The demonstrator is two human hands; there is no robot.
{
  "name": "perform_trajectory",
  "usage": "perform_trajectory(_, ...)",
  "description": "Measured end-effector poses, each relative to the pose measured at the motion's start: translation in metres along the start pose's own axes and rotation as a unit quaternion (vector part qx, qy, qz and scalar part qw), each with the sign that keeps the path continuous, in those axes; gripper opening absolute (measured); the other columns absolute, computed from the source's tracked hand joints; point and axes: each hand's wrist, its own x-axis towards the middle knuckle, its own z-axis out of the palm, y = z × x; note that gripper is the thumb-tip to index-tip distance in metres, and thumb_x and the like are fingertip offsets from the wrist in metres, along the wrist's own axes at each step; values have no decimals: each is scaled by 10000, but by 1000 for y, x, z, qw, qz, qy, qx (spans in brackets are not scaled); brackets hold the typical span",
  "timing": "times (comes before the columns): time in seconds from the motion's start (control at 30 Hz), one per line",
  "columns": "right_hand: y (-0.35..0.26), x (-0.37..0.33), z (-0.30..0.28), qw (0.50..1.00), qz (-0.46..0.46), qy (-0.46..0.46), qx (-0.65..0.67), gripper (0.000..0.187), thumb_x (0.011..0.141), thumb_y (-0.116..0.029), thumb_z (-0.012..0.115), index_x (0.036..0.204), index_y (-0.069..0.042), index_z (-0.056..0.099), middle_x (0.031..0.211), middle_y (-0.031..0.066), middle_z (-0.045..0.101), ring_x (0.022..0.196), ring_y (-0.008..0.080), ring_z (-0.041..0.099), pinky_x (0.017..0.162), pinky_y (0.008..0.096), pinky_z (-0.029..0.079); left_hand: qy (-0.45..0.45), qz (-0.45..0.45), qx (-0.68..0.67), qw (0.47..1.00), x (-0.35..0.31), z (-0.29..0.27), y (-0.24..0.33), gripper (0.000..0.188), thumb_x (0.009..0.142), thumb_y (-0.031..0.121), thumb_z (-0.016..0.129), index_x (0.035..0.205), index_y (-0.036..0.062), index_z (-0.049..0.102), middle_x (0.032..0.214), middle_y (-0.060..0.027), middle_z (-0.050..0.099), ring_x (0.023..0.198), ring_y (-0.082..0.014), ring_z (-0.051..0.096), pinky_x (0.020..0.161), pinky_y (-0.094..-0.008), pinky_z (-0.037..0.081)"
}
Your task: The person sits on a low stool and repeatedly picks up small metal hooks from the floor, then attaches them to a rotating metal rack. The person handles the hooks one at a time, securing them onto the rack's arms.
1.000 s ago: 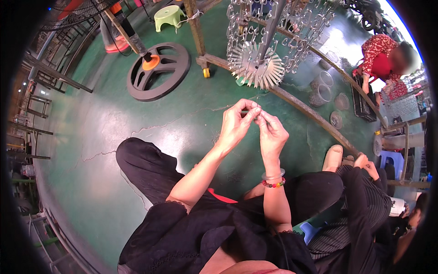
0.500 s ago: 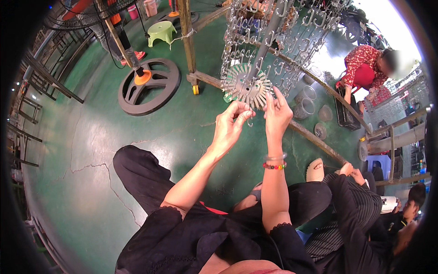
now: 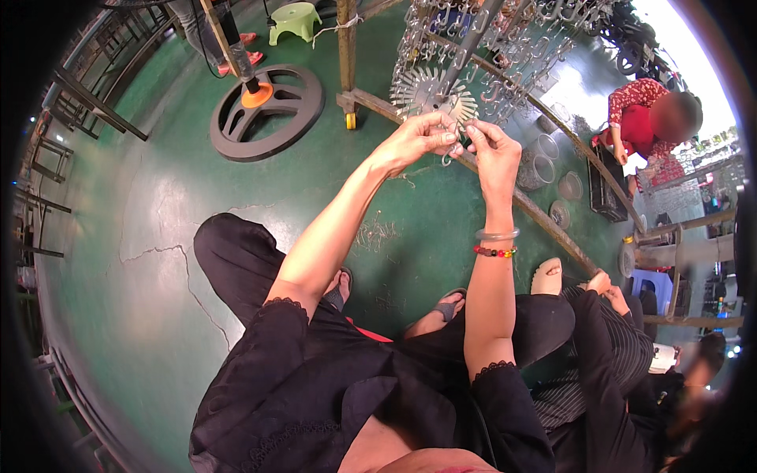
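My left hand [image 3: 422, 140] pinches a small metal hook [image 3: 447, 160] whose curved end shows below the fingertips. Right beside it, my right hand [image 3: 494, 154] has thumb and forefinger pressed together near the same spot; what lies in that pinch is too small to make out. Just beyond both hands is a round metal disc [image 3: 418, 91] with slots all round its edge, fixed low on a grey pole [image 3: 475, 39]. Many silvery hooks [image 3: 501, 83] hang in strings around that pole.
A wooden bar [image 3: 552, 229] of the rack runs diagonally to my right. Beyond it stand clear tubs [image 3: 538, 171] and a black crate [image 3: 605, 185]. A dark wheel-shaped base [image 3: 268, 142] and a green stool [image 3: 294, 22] are ahead left. Co-workers sit at right.
Both hands have moved up in the picture and closer together. My right hand's fingers, stretched upward before, are now bent into a pinch beside the left. The view has shifted slightly.
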Motion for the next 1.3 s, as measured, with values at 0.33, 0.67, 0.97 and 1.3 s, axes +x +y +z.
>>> perform_trajectory(0.33, -7, 9, -6, 997, 38, -66, 17, 151, 848, -73, 633, 971, -13, 695, 772, -9, 648, 597, 16, 505, 453, 161, 353, -42, 0, 40, 998, 8, -11, -12, 131, 906, 149, 586, 936, 27, 546, 862, -48, 623, 842, -128, 602, 788, -288, 474)
perform_trajectory(0.67, -15, 1, -21, 992, 47, -120, 1, 193, 879, -94, 593, 1025, 2, 676, 707, 23, 621, 515, 28, 471, 418, 174, 334, 10, 110, 290, 951, -8, 0, -22, 142, 925, 165, 551, 934, 23, 547, 888, -51, 622, 883, -150, 616, 803, -318, 492)
perform_trajectory(0.97, 11, -53, -22, 991, 115, 14, 65, 284, 898, -106, 594, 1148, 27, 607, 880, 72, 655, 633, 55, 526, 444, 182, 403, 148, 119, 178, 965, -7, 31, -53, 140, 923, 87, 531, 1040, 12, 541, 914, -71, 636, 893, -156, 633, 786, -304, 494)
perform_trajectory(1.3, 34, -56, -25, 988, 130, -6, 78, 256, 925, -85, 538, 1159, -15, 613, 831, 37, 637, 628, 50, 506, 466, 190, 413, 105, 3, -173, 979, -5, 27, -89, 297, 881, 64, 599, 1158, 33, 498, 894, -89, 636, 844, -158, 622, 802, -315, 534)
